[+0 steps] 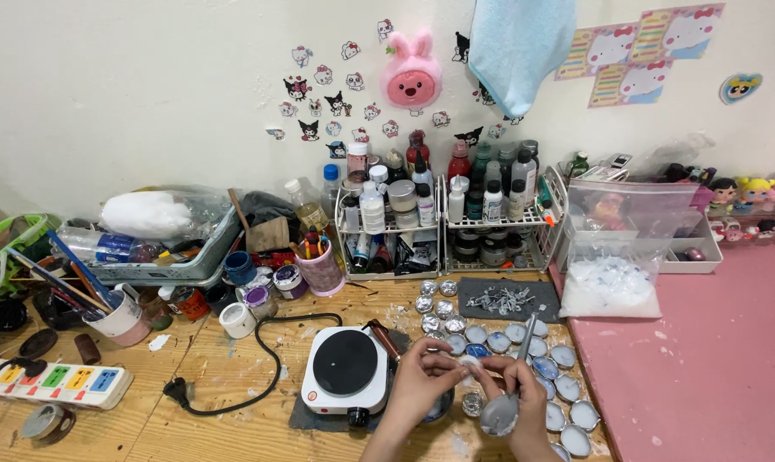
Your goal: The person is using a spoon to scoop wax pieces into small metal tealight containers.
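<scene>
**Hands at the near edge, tealight cup and spoon**

Your left hand (421, 376) pinches a small tealight cup (468, 363) at fingertip level. Your right hand (524, 395) grips a metal spoon (500, 412), bowl toward you. Hot plate (346, 366) sits just left; filled cups (567, 387) crowd the right, up to the pink mat (704, 359). Open bench lies left, past the black cord (259, 376).

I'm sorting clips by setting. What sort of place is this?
Probably a home craft desk for candle making: a small electric hotplate, rows of wax-filled foil cups, and wire racks of bottles against a sticker-covered wall.
</scene>
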